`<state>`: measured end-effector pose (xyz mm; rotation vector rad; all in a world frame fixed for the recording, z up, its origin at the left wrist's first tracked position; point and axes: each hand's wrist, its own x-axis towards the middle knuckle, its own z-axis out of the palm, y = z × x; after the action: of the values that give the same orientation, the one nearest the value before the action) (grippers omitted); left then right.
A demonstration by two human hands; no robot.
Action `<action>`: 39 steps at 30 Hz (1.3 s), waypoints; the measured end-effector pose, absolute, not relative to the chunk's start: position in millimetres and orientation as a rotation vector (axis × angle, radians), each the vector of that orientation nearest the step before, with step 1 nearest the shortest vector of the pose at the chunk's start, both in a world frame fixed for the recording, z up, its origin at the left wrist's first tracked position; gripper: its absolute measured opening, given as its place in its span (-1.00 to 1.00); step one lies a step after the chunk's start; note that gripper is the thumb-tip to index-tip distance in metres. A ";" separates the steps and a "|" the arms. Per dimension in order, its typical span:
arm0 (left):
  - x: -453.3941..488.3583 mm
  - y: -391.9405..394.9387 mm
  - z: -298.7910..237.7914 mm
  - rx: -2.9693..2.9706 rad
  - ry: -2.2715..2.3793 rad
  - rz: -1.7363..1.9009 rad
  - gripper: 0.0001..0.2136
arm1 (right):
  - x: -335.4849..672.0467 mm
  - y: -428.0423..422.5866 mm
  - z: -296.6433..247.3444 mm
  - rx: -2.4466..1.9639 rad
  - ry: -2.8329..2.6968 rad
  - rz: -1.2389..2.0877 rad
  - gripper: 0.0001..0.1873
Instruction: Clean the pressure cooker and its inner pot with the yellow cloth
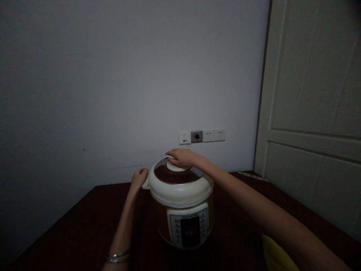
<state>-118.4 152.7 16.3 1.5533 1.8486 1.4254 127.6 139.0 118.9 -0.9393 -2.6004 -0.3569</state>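
Note:
An electric cooker [183, 222] with a brown body, a cream rim and a control panel on its front stands on the dark wooden table [84, 233]. Its glass lid [175, 177] sits on top. My right hand [182, 158] rests over the lid's white knob with fingers curled around it. My left hand [138, 179] is closed on the cream side handle at the cooker's left. A metal bangle [117, 258] circles my left wrist.
A bare wall with a strip of sockets and a switch [202, 136] rises behind the table. A cream panelled door [313, 113] stands at the right. A thin light object [252, 175] lies at the table's far right edge. Something yellow [275, 256] shows under my right forearm.

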 end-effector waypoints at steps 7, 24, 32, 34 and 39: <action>-122.9 155.5 10.7 1.649 1.805 1.232 -0.74 | 126.9 139.3 111.4 -0.994 -2.599 -0.393 -0.43; -122.8 156.6 16.2 1.635 1.681 1.179 -0.71 | 127.0 136.9 111.5 -1.011 -2.570 -0.470 -0.59; -124.2 159.6 14.2 1.631 1.713 1.186 -0.71 | 126.6 136.7 112.9 -0.991 -2.582 -0.500 -0.62; -124.3 160.1 14.2 1.630 1.719 1.186 -0.72 | 126.7 137.3 112.9 -0.985 -2.589 -0.505 -0.63; -124.6 160.0 16.2 1.640 1.739 1.174 -0.73 | 127.3 139.1 113.1 -0.962 -2.606 -0.499 -0.62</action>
<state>-124.6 160.0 16.2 1.6404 1.7386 1.1736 127.3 139.1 113.1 -0.9617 -2.6057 -0.4992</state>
